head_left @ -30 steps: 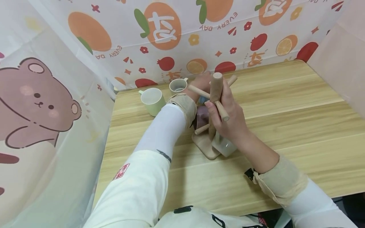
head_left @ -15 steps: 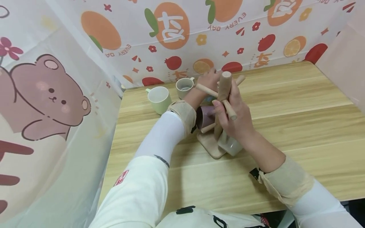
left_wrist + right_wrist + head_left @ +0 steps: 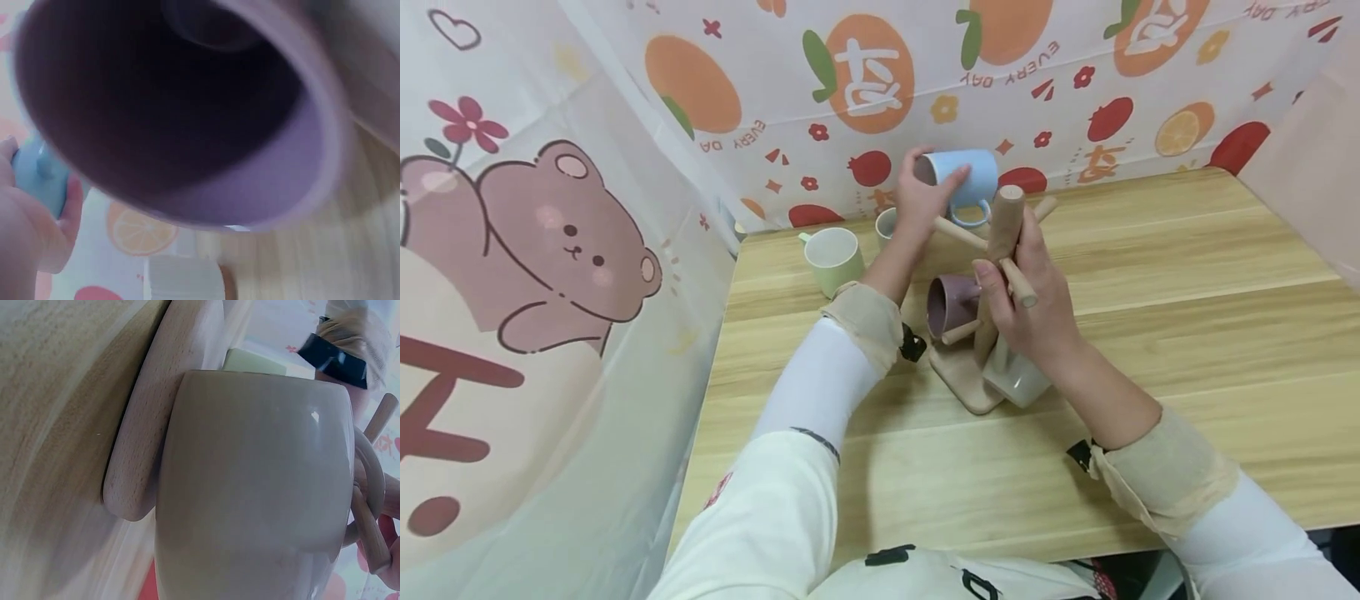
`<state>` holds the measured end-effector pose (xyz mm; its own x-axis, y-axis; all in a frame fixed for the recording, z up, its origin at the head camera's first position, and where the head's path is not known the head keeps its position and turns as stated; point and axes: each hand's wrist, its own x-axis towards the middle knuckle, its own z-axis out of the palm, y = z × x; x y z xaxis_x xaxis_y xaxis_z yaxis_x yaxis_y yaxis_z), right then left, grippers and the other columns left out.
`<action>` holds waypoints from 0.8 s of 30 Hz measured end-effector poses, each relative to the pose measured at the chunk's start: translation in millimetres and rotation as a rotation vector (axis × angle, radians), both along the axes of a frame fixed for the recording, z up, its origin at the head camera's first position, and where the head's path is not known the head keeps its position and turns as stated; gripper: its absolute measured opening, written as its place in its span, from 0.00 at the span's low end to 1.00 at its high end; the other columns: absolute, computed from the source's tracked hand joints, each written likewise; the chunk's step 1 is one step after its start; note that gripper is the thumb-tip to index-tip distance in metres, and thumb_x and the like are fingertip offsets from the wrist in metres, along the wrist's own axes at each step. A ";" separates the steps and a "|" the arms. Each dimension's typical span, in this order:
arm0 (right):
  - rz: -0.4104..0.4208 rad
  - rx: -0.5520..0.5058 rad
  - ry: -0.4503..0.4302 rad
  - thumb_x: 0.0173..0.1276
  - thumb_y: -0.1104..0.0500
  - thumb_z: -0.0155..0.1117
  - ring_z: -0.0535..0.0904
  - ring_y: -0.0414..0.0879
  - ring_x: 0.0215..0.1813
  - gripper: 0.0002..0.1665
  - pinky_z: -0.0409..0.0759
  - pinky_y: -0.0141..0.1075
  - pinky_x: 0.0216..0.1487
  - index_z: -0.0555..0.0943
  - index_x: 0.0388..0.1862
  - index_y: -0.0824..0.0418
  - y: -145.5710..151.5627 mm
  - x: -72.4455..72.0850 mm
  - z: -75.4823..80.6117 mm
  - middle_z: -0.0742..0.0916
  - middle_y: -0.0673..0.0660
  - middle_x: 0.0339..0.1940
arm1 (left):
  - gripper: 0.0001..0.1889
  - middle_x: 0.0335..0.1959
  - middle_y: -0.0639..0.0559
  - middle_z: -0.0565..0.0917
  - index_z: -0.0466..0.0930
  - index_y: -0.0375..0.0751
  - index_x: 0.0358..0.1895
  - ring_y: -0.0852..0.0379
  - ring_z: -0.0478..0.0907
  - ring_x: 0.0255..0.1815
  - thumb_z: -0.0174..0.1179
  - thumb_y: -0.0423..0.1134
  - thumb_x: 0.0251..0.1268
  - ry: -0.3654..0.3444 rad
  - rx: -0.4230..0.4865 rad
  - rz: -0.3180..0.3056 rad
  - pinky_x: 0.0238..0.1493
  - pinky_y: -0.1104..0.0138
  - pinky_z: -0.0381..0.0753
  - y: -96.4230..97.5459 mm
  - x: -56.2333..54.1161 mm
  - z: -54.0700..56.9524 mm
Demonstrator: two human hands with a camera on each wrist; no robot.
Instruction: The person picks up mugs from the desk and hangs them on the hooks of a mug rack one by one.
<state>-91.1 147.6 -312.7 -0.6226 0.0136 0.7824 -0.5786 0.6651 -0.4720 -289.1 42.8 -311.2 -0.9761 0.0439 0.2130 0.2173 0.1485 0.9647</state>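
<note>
My left hand (image 3: 919, 198) holds a light blue mug (image 3: 976, 171) tipped on its side, thumb across its body, raised near the patterned backdrop. The mug's handle points down, toward the wooden mug tree (image 3: 1006, 223). Around the tree's upper post my right hand (image 3: 1043, 310) is wrapped, beside its pegs. A purple mug (image 3: 957, 302) hangs sideways by its handle on the tree's left; its dark mouth fills most of the left wrist view. On the near side hangs a grey-white mug (image 3: 250, 481), close beside the tree's wooden base (image 3: 140, 456) in the right wrist view.
A pale green mug (image 3: 835, 257) stands upright on the wood-grain table (image 3: 1187, 333) at the left. Just behind it, partly hidden by my left arm, is a small pale mug (image 3: 886, 223). A printed fruit backdrop (image 3: 1045, 100) closes off the table's far edge.
My left hand has lifted the blue mug from behind the mug tree, up and into plain sight. My right hand keeps its grip on the post. The head view has shifted slightly.
</note>
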 end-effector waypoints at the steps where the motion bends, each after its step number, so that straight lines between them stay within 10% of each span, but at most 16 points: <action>1: 0.001 0.003 0.000 0.77 0.40 0.46 0.79 0.54 0.45 0.40 0.78 0.51 0.37 0.53 0.75 0.64 -0.2 -0.4 0.2 0.79 0.63 0.56 | 0.36 0.55 0.50 0.76 0.71 0.48 0.63 0.54 0.76 0.53 0.76 0.48 0.50 -0.046 0.109 0.002 0.46 0.62 0.82 -4.6 -0.3 3.2; 8: 0.016 0.012 0.002 0.77 0.44 0.48 0.79 0.52 0.44 0.37 0.77 0.48 0.34 0.54 0.74 0.64 0.1 0.4 1.9 0.79 0.62 0.60 | 0.27 0.51 0.52 0.76 0.75 0.57 0.57 0.50 0.79 0.46 0.72 0.54 0.54 -0.338 0.607 0.059 0.34 0.56 0.86 -43.0 2.2 26.9; 14: 0.032 -0.006 -0.012 0.77 0.46 0.51 0.80 0.51 0.46 0.37 0.78 0.49 0.35 0.54 0.74 0.63 -0.6 6.0 -0.1 0.79 0.60 0.61 | 0.23 0.46 0.47 0.78 0.76 0.51 0.51 0.52 0.76 0.41 0.59 0.63 0.63 -0.533 0.896 -0.120 0.29 0.67 0.79 -78.6 37.0 40.9; 19: 0.047 0.004 0.000 0.76 0.46 0.51 0.80 0.52 0.48 0.37 0.78 0.48 0.34 0.54 0.75 0.63 1.3 8.2 0.3 0.79 0.60 0.62 | 0.26 0.43 0.46 0.77 0.76 0.49 0.54 0.53 0.75 0.33 0.45 0.64 0.67 -0.374 0.899 -0.413 0.21 0.69 0.75 -96.4 85.9 55.4; 24: 0.098 0.013 -0.009 0.74 0.42 0.53 0.77 0.52 0.53 0.42 0.79 0.49 0.43 0.53 0.76 0.62 5.2 6.8 8.3 0.77 0.62 0.64 | 0.26 0.43 0.45 0.79 0.76 0.45 0.53 0.51 0.77 0.34 0.56 0.59 0.59 -0.105 0.879 -0.657 0.26 0.66 0.77 -107.1 125.9 77.0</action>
<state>-84.3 152.8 -304.5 -0.6273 -0.0576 0.7766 -0.6372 0.6114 -0.4693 -163.2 -64.3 -234.2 -0.8330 0.4351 0.3419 -0.0868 -0.7130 0.6958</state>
